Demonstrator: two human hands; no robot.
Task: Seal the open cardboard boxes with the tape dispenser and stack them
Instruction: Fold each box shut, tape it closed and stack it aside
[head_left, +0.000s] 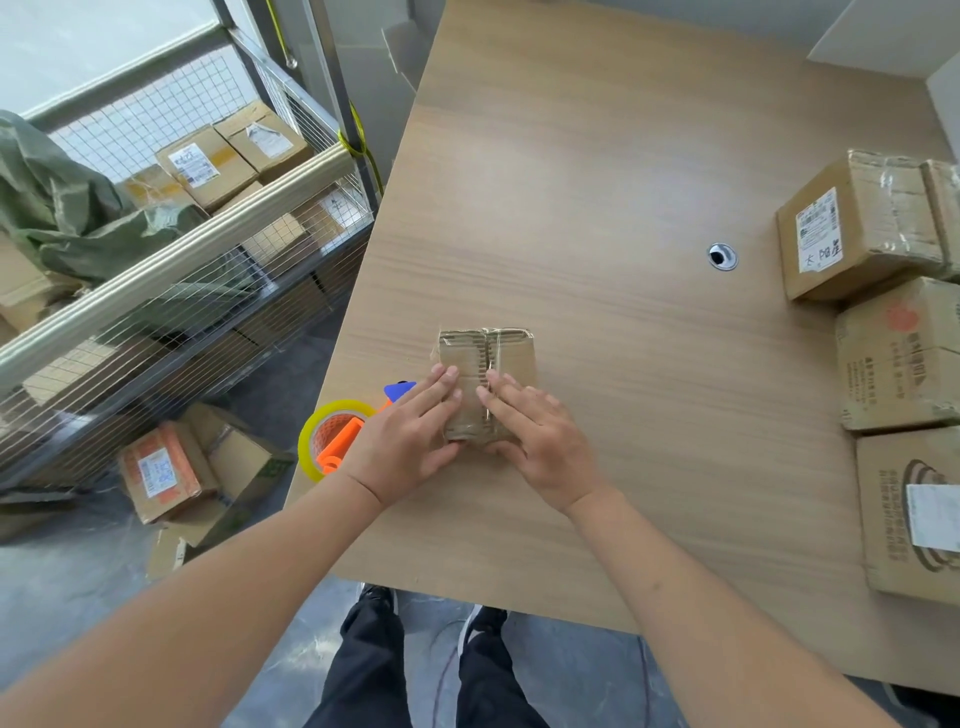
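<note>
A small cardboard box (511, 351) lies on the wooden table (597, 182) near its left front part, its two top flaps meeting along a centre seam. My left hand (410, 431) presses flat on the left flap with straight fingers. On the right flap my right hand (540, 434) presses down the same way, its thumb under the near edge. The tape dispenser (337, 436), orange with a blue tip and a yellow-rimmed clear roll, lies at the table's left edge, just left of my left hand.
Three larger cardboard boxes stand along the table's right edge: (857, 228), (901, 353), (914, 514). A cable grommet (722, 256) sits in the tabletop. Left of the table is a wire cage cart (182, 270) with boxes; more boxes (171, 467) lie on the floor.
</note>
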